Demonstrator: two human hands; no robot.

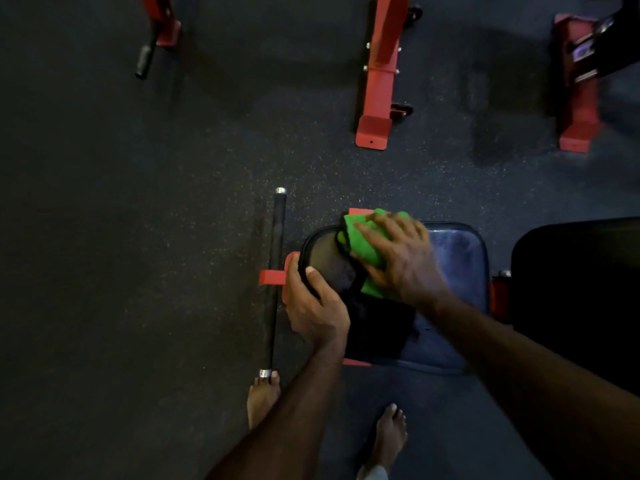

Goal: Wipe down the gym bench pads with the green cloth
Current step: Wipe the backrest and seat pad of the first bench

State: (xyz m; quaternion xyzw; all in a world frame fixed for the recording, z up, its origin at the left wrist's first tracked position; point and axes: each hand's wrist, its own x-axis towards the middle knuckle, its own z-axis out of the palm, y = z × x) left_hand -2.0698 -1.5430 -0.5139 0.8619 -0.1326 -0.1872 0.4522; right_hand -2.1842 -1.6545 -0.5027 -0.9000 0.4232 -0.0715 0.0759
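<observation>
A dark padded bench seat [460,258] fills the middle right of the head view, and a second black pad [575,292] lies to its right. The green cloth [360,237] lies bunched on the seat's far left part. My right hand [398,258] presses flat on the cloth with fingers spread. My left hand [311,303] grips the seat's left edge, thumb on top and fingers curled under the rim.
A black foot bar [275,271] on a red bracket [272,277] sticks out left of the seat. Red frames of other benches [379,71] stand on the dark rubber floor [138,237] ahead. My bare feet [263,398] are on the floor below the seat.
</observation>
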